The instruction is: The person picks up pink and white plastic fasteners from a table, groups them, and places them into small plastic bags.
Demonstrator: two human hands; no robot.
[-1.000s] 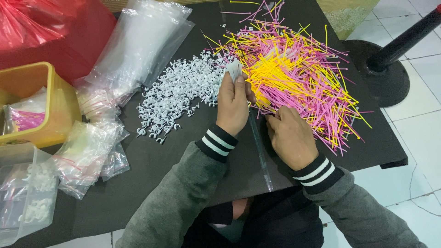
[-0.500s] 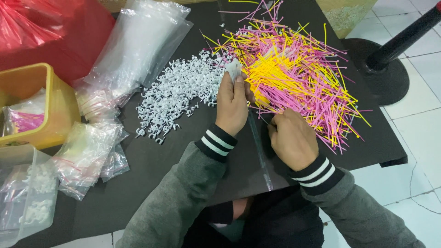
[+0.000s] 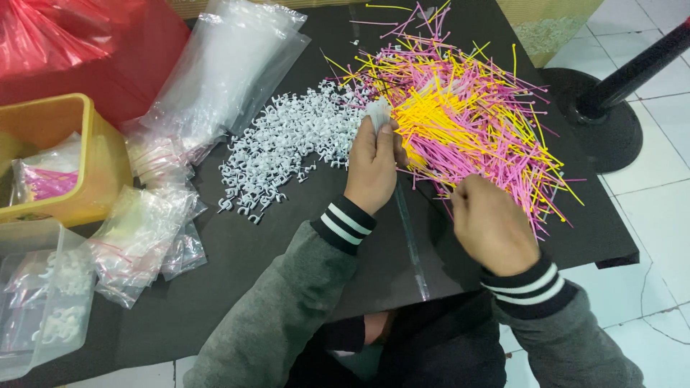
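Both hands are working over a black table (image 3: 287, 273), seen from above. Left hand (image 3: 371, 167) is lying near the middle of the view with its fingers closed around a small clear plastic bag (image 3: 379, 113), which is sticking out at 12 o'clock from the knuckles. Right hand (image 3: 491, 224) is sitting at about 4 o'clock from the left one, near it, with the fingers curled inward; I cannot tell if it is holding something, because the palm is facing away from the camera.

Going from left to right: a yellow plastic bin (image 3: 79, 172) is standing at the 9 o'clock edge of the view, with filled bags inside. A clear plastic box (image 3: 43, 309) is lying at 6 o'clock from it. Small filled plastic bags (image 3: 140, 230) are resting just beside these two. A stack of empty clear bags (image 3: 223, 65) is spreading at 11 o'clock from the left hand. A heap of white cable clips (image 3: 287, 144) is lying just beside the left hand, at its 9 o'clock. A big pile of pink and yellow cable ties (image 3: 467, 115) is covering the table at 12 to 1 o'clock from the right hand, and its near edge is touching the fingers of both hands. A black stand base (image 3: 604, 129) is standing on the white tiled floor at 3 o'clock.
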